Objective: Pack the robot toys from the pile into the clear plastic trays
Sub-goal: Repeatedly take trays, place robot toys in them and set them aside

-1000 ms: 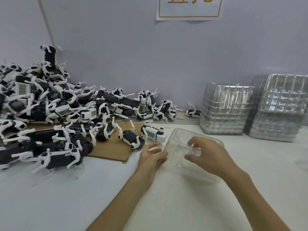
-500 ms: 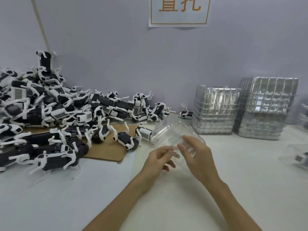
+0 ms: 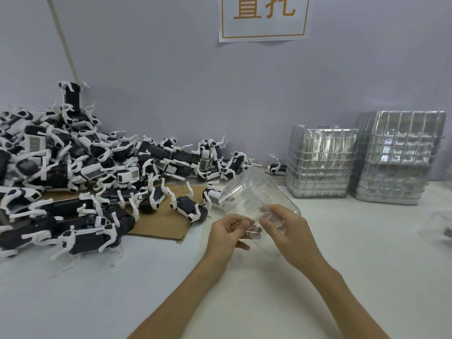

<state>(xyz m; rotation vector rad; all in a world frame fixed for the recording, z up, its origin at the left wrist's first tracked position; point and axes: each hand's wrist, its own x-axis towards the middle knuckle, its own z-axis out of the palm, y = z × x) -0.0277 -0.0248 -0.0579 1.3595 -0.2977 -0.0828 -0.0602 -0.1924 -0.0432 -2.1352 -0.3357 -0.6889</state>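
Observation:
A clear plastic tray [image 3: 249,192] is held tilted above the white table, its far end raised. My left hand [image 3: 228,232] pinches its near edge with thumb and fingers. On the right side of that edge my right hand [image 3: 285,231] grips the tray. A large pile of black-and-white robot dog toys [image 3: 80,165] covers the table's left side, partly on brown cardboard [image 3: 161,222]. The nearest single toy [image 3: 189,207] lies just left of the tray.
Two stacks of clear trays stand against the wall at the right, one [image 3: 320,162] lower, one [image 3: 398,157] taller. Another clear piece [image 3: 440,226] lies at the far right edge. A paper sign [image 3: 263,18] hangs on the wall.
The tray has been lifted off the table and tilted up. Both hands have shifted to its near edge and drawn closer together.

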